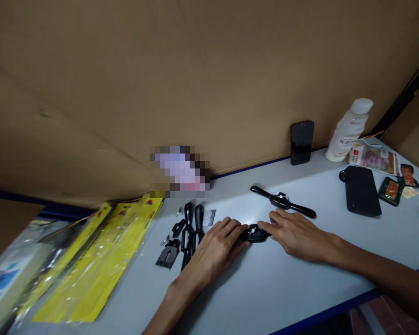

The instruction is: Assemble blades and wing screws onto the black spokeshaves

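Both of my hands grip a black spokeshave (pixel 255 234) low over the table. My left hand (pixel 220 242) closes round one handle, and my right hand (pixel 287 232) has the other between its fingers. Only the tool's middle part shows; the handles are mostly covered. Behind it lies a second black spokeshave (pixel 280 200) with a small plate at its centre. Left of my left hand, two more black spokeshave bodies (pixel 187 232) rest side by side. Beside them are a flat slotted blade (pixel 168 255), a dark cap piece (pixel 178 228) and small screws.
Yellow-backed plastic sleeves (pixel 104 270) cover the table's left side. A dark phone (pixel 302 143) leans on the cardboard wall (pixel 209 83) near a white-capped bottle (pixel 347 132). A black power-bank-like case (pixel 363 190) and snack packets (pixel 391 190) lie on the right.
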A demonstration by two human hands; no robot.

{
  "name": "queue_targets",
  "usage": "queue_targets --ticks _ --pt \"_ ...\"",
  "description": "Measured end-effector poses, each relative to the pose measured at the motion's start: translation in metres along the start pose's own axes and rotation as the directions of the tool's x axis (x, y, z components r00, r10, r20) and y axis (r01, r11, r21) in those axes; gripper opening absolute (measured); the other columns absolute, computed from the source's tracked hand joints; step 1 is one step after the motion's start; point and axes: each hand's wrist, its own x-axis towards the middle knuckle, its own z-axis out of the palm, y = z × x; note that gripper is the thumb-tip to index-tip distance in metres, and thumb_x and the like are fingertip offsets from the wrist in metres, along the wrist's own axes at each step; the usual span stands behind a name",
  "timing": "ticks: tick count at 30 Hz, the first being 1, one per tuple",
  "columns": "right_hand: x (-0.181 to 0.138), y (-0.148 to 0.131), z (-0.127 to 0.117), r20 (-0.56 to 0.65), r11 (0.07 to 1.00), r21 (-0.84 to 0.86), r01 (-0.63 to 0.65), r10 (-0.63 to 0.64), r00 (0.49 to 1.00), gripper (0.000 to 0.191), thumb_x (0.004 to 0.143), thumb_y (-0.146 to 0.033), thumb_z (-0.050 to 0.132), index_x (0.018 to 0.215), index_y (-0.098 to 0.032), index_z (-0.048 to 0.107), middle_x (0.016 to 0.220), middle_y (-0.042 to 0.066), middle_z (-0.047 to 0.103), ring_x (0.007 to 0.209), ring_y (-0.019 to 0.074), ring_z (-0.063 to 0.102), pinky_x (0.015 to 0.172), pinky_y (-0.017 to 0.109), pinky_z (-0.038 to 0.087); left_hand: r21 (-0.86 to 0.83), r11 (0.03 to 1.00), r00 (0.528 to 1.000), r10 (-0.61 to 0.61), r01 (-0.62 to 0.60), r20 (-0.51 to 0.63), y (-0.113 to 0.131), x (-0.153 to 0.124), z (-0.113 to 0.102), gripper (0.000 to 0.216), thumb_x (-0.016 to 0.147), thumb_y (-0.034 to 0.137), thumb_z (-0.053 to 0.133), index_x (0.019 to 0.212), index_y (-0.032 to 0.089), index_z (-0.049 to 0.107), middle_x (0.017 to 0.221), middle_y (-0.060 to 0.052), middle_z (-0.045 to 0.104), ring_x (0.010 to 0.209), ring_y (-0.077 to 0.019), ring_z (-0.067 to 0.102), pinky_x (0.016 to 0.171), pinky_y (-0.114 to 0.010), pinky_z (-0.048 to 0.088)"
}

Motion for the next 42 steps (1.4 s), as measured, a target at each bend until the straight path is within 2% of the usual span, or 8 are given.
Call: queue_targets --ticks 6,15,20,27,32,36,39,42 --pt "0.000 -0.001 0.000 -0.013 1.000 0.016 -0.005 0.005 1.000 0.045 0.085 0.003 0.042 0.121 -0.018 0.057 0.101 0.008 0.059 0.089 0.0207 0.051 0.064 0.032 0.034 0.032 0.999 1.000 0.027 -0.026 -0.015 0.002 0.001 -0.002 0.017 0.098 0.030 0.056 0.105 0.017 0.064 0.095 -0.007 0.066 0.087 -0.0225 0.059 0.075 -0.037 0.051" --pt "0.000 0.000 0.001 -0.028 1.000 0.009 0.007 -0.007 1.000 0.044 0.085 0.002 0.044 0.122 -0.016 0.057 0.101 0.009 0.060 0.089 0.0213 0.052 0.063 0.031 0.034 0.106 0.992 0.996 0.075 -0.071 -0.036 0.004 0.000 -0.003 0.019 0.099 0.029 0.055 0.108 0.014 0.062 0.094 -0.007 0.066 0.085 -0.0231 0.059 0.072 -0.038 0.053" --pt "0.000 0.000 0.002 -0.036 1.000 -0.006 0.003 -0.003 0.999 0.050 0.084 0.003 0.044 0.129 -0.016 0.055 0.102 0.010 0.061 0.091 0.0213 0.052 0.065 0.031 0.034 -0.034 0.999 0.990 -0.006 0.001 -0.144 0.007 0.003 0.002 0.030 0.098 0.027 0.056 0.127 0.018 0.056 0.108 -0.011 0.062 0.097 -0.0233 0.059 0.081 -0.039 0.055" --pt "0.000 0.001 0.002 -0.024 1.000 -0.021 0.005 -0.006 1.000 0.049 0.083 0.003 0.045 0.127 -0.017 0.056 0.101 0.009 0.060 0.090 0.0216 0.051 0.061 0.032 0.030 -0.198 0.977 0.983 0.050 -0.085 -0.176 0.014 0.009 0.005 0.034 0.092 0.004 0.049 0.111 0.024 0.068 0.109 -0.010 0.059 0.098 -0.0215 0.057 0.077 -0.035 0.054" --pt "-0.001 0.002 0.005 -0.066 1.000 -0.009 0.015 -0.016 0.998 0.050 0.083 0.003 0.044 0.128 -0.017 0.055 0.101 0.009 0.059 0.090 0.0210 0.051 0.062 0.032 0.027 -0.296 0.955 0.978 -0.084 0.024 -0.191 0.019 0.009 0.002 0.020 0.094 0.013 0.052 0.108 0.021 0.064 0.106 -0.009 0.061 0.098 -0.0221 0.058 0.083 -0.038 0.053" --pt "-0.001 0.003 0.007 -0.072 1.000 -0.017 0.014 -0.015 0.997 0.045 0.084 0.002 0.045 0.124 -0.017 0.057 0.100 0.009 0.058 0.089 0.0211 0.050 0.062 0.032 0.026 -0.240 0.964 0.949 -0.180 0.117 -0.260 0.019 0.011 0.008 0.014 0.093 0.028 0.063 0.104 0.019 0.061 0.098 -0.007 0.062 0.092 -0.0221 0.057 0.080 -0.038 0.052" --pt "-0.001 0.003 0.006 -0.074 1.000 -0.026 0.017 -0.019 0.997 0.045 0.086 0.001 0.045 0.125 -0.017 0.057 0.099 0.009 0.059 0.089 0.0211 0.050 0.062 0.032 0.026 -0.189 0.978 0.957 -0.136 0.088 -0.255 0.020 0.012 0.011 0.011 0.095 0.021 0.057 0.103 0.019 0.064 0.097 -0.007 0.061 0.088 -0.0212 0.056 0.076 -0.036 0.052" --pt "-0.001 0.002 0.004 -0.064 1.000 -0.023 0.020 -0.021 0.998 0.046 0.086 0.001 0.045 0.126 -0.018 0.056 0.100 0.008 0.059 0.089 0.0212 0.051 0.062 0.032 0.028 -0.189 0.982 0.970 -0.052 0.006 -0.238 0.021 0.012 0.010 0.028 0.094 0.007 0.047 0.107 0.022 0.067 0.097 -0.007 0.059 0.087 -0.0200 0.055 0.072 -0.034 0.051"
